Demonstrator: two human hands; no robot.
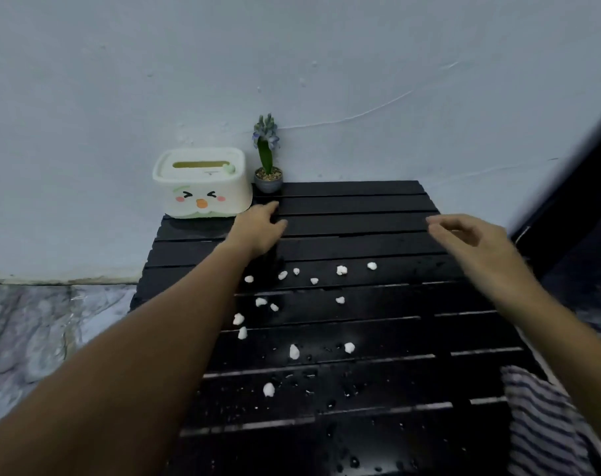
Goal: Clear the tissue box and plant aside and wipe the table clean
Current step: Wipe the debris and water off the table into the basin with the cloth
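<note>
1. While both arms are stretched over the black slatted table [360,207], the left hand [257,231] is seen palm-down, fingers loosely spread, holding nothing.
2. The right hand [470,242] is hovering, fingers wide, empty.
3. The tissue box [202,182] and plant [268,159] are parked at 11 o'clock, white bits [293,352] scattered mid-table.

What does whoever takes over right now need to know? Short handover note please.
Left hand: open, empty, reaching over the table's far left, just short of the tissue box.
Right hand: open, empty, raised over the far right of the table.
Tissue box sits at the far left corner, plant beside it to the right, both against the wall.
White scraps and water droplets are scattered across the middle and near slats. Striped cloth lies at the near right edge.
Done: nothing visible yet.
Left: move box and plant aside, pick up the cloth, wipe the slats.
</note>
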